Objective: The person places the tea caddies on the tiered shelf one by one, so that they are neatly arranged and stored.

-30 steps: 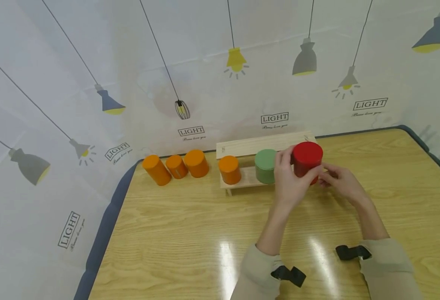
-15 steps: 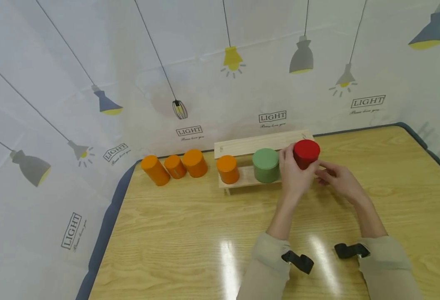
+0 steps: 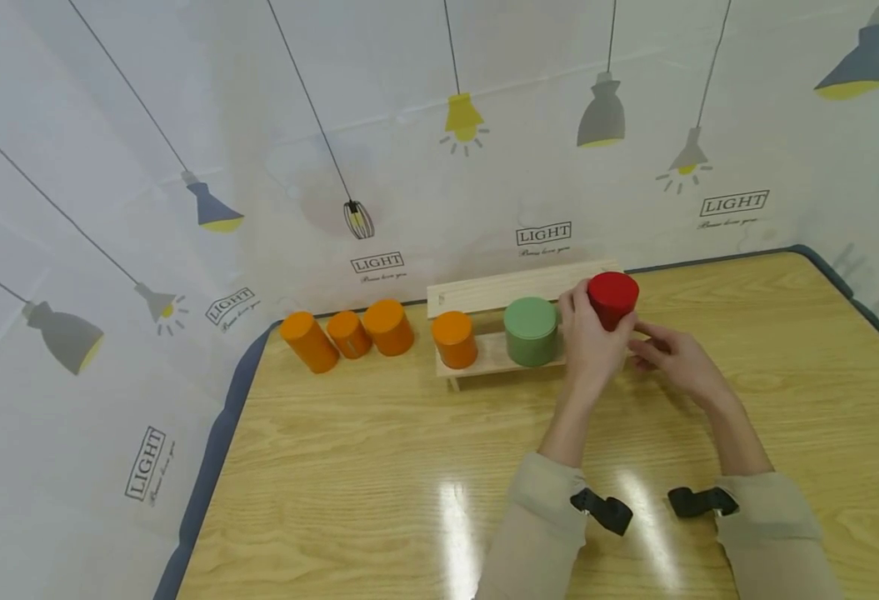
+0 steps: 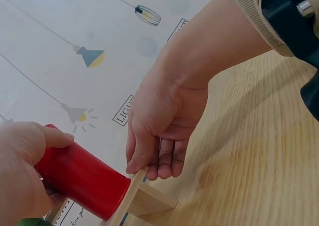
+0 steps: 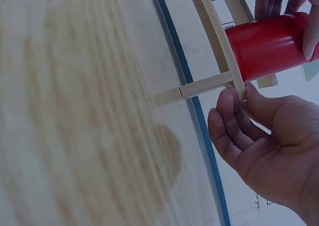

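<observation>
In the head view my left hand [image 3: 591, 343] grips a red canister [image 3: 613, 304] by its upper part. The canister's base meets the right end of the lower board of a small wooden shelf [image 3: 493, 354], as the right wrist view shows. My right hand [image 3: 682, 367] pinches that board's end between thumb and fingers [image 5: 227, 104], just beside the red canister [image 5: 271, 47]. A green canister [image 3: 531, 333] stands on the same board, left of my left hand. Farther left on it sits an orange canister [image 3: 455, 340].
Several things surround the shelf: a tall orange canister [image 3: 309, 342], a small one [image 3: 350, 334] and a wider one [image 3: 389, 327] stand to its left on the wooden table [image 3: 349, 467]. Behind the shelf's upper board [image 3: 521, 287] rises a lamp-printed backdrop [image 3: 409, 167].
The red canister has shifted slightly toward the back, and its lid appears smaller. My left forearm has swung to the right. My right hand keeps its hold on the shelf end.
</observation>
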Demonstrator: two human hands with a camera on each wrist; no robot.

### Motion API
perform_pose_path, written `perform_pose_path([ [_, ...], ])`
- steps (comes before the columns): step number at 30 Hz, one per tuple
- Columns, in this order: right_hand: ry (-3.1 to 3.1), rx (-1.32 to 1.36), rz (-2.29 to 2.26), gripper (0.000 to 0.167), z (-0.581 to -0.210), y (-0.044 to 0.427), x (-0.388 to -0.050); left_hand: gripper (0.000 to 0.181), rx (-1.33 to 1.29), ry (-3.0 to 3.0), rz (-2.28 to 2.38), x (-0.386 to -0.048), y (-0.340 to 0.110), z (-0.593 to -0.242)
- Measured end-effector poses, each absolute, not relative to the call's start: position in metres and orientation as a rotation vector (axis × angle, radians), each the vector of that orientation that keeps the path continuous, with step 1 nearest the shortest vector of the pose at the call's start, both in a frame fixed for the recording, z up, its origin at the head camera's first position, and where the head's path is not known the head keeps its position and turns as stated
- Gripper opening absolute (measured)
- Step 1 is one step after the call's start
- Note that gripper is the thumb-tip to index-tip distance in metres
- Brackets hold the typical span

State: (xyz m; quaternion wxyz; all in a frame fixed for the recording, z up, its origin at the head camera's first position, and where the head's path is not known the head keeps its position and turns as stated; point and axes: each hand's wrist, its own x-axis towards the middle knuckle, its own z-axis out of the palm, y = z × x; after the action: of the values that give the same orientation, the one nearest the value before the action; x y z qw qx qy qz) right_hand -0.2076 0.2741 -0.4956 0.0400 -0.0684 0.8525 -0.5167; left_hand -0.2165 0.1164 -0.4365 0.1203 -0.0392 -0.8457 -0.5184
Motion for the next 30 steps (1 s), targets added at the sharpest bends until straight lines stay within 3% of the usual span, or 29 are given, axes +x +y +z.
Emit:
perform_pose_path([
  [15, 2.581, -0.210, -1.622, 0.050, -0.495, 0.274, -0.207, 0.070, -0.176, -2.437, -1.436, -0.207, 0.114, -0.412],
  [30, 2.586, -0.180, -1.594, 0.056, -0.496, 0.274, -0.207, 0.057, -0.332, -2.233, -1.676, -0.193, 0.075, -0.397],
])
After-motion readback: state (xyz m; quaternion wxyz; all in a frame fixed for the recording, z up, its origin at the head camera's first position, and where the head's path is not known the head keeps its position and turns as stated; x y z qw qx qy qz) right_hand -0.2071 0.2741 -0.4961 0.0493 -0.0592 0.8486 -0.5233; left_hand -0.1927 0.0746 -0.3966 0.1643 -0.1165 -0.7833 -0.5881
